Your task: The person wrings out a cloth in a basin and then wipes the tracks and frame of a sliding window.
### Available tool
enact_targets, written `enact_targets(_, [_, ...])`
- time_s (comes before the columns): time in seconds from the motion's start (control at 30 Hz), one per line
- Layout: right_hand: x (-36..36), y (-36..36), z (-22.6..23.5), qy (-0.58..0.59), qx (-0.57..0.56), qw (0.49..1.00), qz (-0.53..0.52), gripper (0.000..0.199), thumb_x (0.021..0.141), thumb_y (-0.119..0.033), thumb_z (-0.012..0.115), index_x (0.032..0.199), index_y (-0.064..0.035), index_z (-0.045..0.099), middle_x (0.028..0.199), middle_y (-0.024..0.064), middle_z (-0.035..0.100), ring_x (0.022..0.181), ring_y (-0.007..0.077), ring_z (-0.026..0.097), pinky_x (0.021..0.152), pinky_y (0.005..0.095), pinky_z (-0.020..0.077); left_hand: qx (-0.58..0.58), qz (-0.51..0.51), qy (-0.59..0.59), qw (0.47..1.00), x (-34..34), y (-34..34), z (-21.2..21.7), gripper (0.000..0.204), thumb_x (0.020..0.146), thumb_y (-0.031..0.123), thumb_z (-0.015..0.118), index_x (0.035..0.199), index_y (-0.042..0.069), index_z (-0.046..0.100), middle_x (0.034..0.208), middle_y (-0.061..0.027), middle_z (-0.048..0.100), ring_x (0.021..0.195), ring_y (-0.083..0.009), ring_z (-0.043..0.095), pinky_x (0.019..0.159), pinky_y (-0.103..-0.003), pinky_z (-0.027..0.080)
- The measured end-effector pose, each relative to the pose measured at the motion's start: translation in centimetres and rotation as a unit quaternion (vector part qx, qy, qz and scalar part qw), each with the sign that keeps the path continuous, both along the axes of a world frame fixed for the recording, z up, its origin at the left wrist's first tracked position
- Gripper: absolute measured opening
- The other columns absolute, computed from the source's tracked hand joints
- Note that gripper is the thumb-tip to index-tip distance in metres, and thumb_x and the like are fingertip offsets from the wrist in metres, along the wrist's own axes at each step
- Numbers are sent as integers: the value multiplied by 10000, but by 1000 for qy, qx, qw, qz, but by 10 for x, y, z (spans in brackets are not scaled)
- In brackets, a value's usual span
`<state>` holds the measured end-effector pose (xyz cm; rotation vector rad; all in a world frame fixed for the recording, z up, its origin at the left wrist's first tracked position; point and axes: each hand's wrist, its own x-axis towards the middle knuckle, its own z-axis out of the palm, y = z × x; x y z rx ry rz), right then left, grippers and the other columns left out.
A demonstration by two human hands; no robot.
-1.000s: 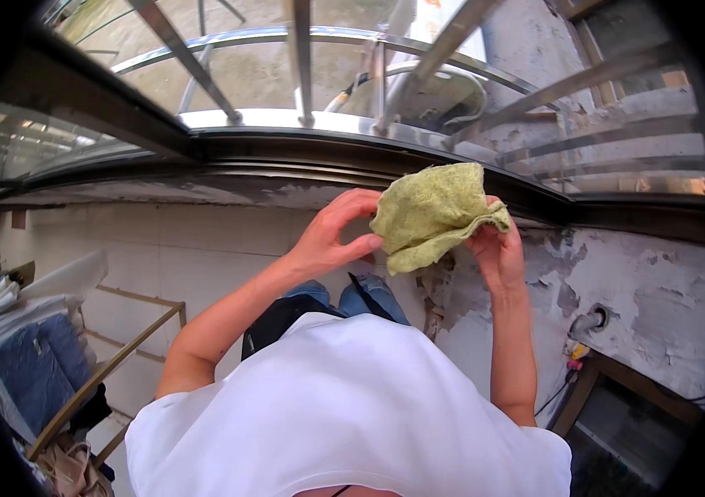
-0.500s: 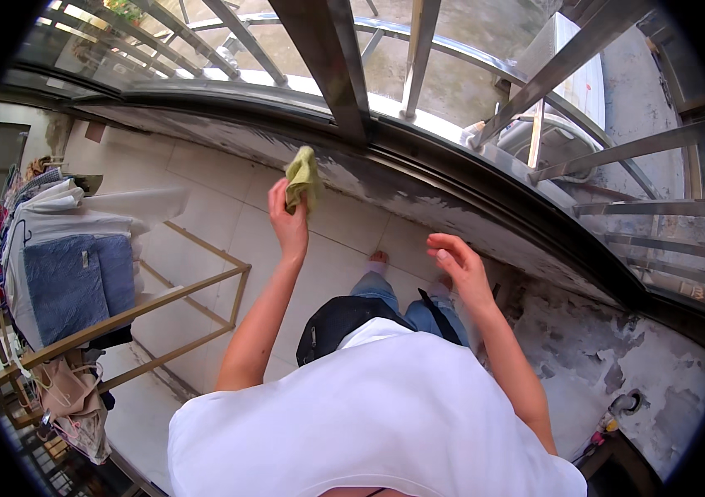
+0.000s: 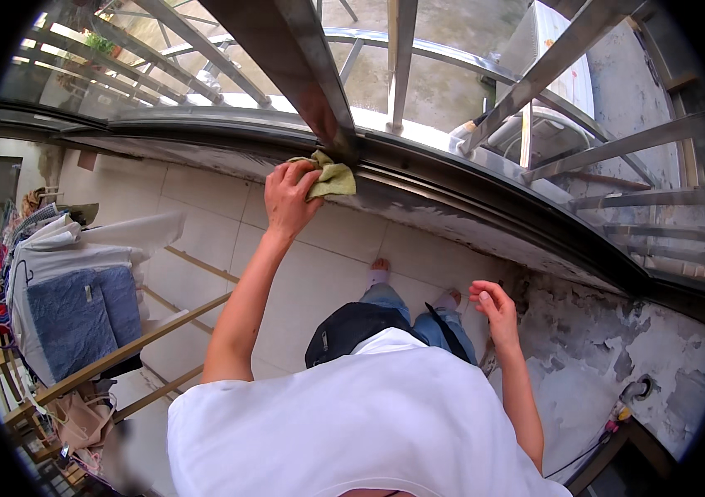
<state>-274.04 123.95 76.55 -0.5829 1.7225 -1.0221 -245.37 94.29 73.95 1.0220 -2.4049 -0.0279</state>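
A yellow-green cloth (image 3: pixel 334 178) is bunched in my left hand (image 3: pixel 288 199), its fingers closed round it. The cloth lies against the dark window frame (image 3: pixel 386 159), near the foot of a wide upright post (image 3: pixel 299 62), and one corner hangs over the inner edge. My right hand (image 3: pixel 497 311) hovers in the air at the right, holding nothing, its fingers loosely bent and apart. It is nearest to the peeling wall and touches nothing.
On the left, a drying rack (image 3: pixel 120 335) holds clothes and a blue towel (image 3: pixel 71 319). Metal bars (image 3: pixel 526 79) stand outside the window, with a white boxy unit (image 3: pixel 564 62) beyond them. Paint flakes off the wall (image 3: pixel 609 348) at the right. My feet stand on pale floor tiles (image 3: pixel 319 273).
My left hand has brought the cloth from the air over to the window frame, at the post's foot. My right hand has moved right and lower, away from the window.
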Motion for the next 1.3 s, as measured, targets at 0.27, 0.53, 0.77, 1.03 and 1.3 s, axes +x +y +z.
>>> enact_targets(0.27, [-19,1,4,20,-17,1000,-1,251,925,-197,518,1093,-31,601,984,52,636,880,125,599,767,244,464,-39,44,15,998,2,-12,-20,452,557,19,697,984,112,578,1033,-31,540,900,-231,541,739,-353,452])
enact_targets(0.53, [-11,-1,1,6,5,1000,0,253,930,-216,515,1084,-38,608,966,65,648,870,127,604,764,240,465,-47,-64,-69,994,-12,-18,-14,447,598,84,679,1033,170,619,1057,14,554,863,-185,551,654,-321,459])
enact_targets(0.77, [-4,-8,-1,-2,0,1000,-1,259,930,-228,515,1080,-41,611,964,71,647,877,134,608,768,246,468,-26,-114,-61,991,-26,-16,-26,393,602,111,702,984,174,634,994,12,568,859,-190,555,674,-315,473])
enact_targets(1.03, [-1,-12,-7,-9,8,1000,4,262,933,-235,506,1079,-46,614,954,65,649,863,128,610,765,247,470,209,60,-3,976,-54,17,-6,330,681,130,683,1006,131,626,978,-35,556,890,-258,579,678,-396,491])
enact_targets(1.3, [-7,-8,-14,-48,16,999,-1,263,936,-234,502,1074,-39,612,947,64,651,843,122,610,741,242,467,225,-46,5,973,-119,58,-16,321,703,163,681,1016,113,634,924,-63,543,847,-260,577,690,-388,488])
